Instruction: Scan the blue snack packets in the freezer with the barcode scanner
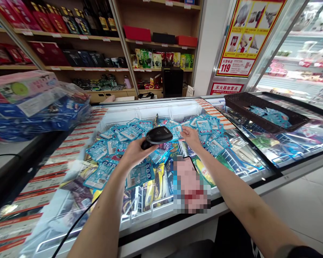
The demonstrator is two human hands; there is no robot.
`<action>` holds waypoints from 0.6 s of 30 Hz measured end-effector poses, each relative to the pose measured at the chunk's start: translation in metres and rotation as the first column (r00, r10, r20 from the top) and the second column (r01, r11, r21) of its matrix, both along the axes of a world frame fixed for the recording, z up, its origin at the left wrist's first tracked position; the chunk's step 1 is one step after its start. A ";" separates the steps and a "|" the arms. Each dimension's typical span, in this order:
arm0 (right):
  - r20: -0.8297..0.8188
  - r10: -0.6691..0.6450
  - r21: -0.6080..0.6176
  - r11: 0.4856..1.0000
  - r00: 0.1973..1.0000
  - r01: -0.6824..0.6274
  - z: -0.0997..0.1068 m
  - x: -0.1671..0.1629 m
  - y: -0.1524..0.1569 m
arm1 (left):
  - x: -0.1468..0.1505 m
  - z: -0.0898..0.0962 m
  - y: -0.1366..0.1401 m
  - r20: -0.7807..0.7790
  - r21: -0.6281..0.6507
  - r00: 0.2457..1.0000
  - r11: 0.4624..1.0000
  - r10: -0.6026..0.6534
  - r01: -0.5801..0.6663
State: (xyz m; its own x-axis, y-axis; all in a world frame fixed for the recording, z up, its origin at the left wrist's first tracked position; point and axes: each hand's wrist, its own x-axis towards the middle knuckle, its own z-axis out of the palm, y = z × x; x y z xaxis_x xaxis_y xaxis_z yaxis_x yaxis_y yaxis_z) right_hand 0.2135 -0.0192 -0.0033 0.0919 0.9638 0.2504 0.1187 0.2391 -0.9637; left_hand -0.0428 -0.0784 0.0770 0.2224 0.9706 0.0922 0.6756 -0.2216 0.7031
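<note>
My left hand (136,154) is wrapped round the handle of a black barcode scanner (159,134), held above the chest freezer's glass top. Between the fingers of my right hand (190,137) is the edge of a blue packet (176,131) with a white barcode label, just right of the scanner head. Many similar blue packets (131,132) lie scattered over the glass on both sides. A phone (187,175), partly blurred out, rests nearer the front edge. Wrapped ice creams (158,181) show through the glass below.
A dark brown basket (293,122) with more blue packets stands on the freezer at the right. Plastic-wrapped boxes (29,104) are piled at the left. The scanner's black cable (76,222) runs along the front left. Stocked shelves (161,44) stand behind.
</note>
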 end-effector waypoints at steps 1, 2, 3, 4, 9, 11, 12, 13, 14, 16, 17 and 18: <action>0.005 0.003 0.003 1.000 1.000 -0.003 0.000 0.000 0.000 | 0.000 0.000 0.000 0.001 -0.004 1.000 1.000 0.000 0.000; 0.008 0.004 0.006 1.000 1.000 -0.004 0.000 0.000 0.000 | 0.000 0.000 0.000 0.004 -0.007 1.000 1.000 0.000 0.000; 0.009 0.004 0.007 1.000 1.000 -0.004 0.000 0.000 0.000 | 0.000 -0.001 0.000 0.007 -0.010 1.000 1.000 0.000 0.000; 0.009 0.000 0.008 1.000 1.000 0.000 -0.001 0.000 0.000 | 0.000 -0.001 0.000 0.009 -0.012 1.000 1.000 0.000 0.000; -0.006 -0.011 -0.004 1.000 1.000 0.011 -0.001 -0.001 0.000 | -0.001 -0.003 0.001 0.017 0.003 1.000 1.000 0.000 0.000; -0.026 -0.012 0.013 1.000 1.000 0.012 0.002 0.000 -0.001 | -0.003 -0.005 0.003 0.008 0.029 1.000 0.999 0.019 -0.019; -0.032 -0.013 0.025 1.000 0.999 0.014 0.004 0.000 -0.001 | -0.004 -0.006 0.004 0.003 0.043 0.999 0.998 0.034 -0.034; -0.033 -0.020 0.039 0.999 0.999 0.021 0.007 0.002 -0.002 | -0.006 -0.007 0.005 0.001 0.058 0.999 0.997 0.051 -0.050; -0.028 -0.037 0.053 0.998 0.999 0.038 0.010 0.004 -0.003 | -0.008 -0.008 0.007 0.002 0.073 0.998 0.995 0.067 -0.067; -0.003 -0.098 0.082 0.992 0.995 0.098 0.016 0.010 -0.005 | -0.011 -0.010 0.009 0.012 0.101 0.995 0.990 0.096 -0.097; 0.009 -0.136 0.102 0.986 0.991 0.134 0.019 0.014 -0.005 | -0.012 -0.011 0.011 0.017 0.114 0.994 0.987 0.109 -0.111; 0.016 -0.172 0.122 0.978 0.985 0.169 0.021 0.018 -0.006 | -0.013 -0.011 0.011 0.021 0.124 0.992 0.984 0.123 -0.125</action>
State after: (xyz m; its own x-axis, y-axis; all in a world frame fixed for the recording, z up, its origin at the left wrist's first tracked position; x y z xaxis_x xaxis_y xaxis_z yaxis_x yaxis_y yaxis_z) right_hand 0.2312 -0.0249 0.0181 0.2439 0.8975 0.3674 0.1922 0.3266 -0.9254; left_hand -0.0557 -0.0669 0.0659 0.0991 0.9712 0.2168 0.6945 -0.2235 0.6839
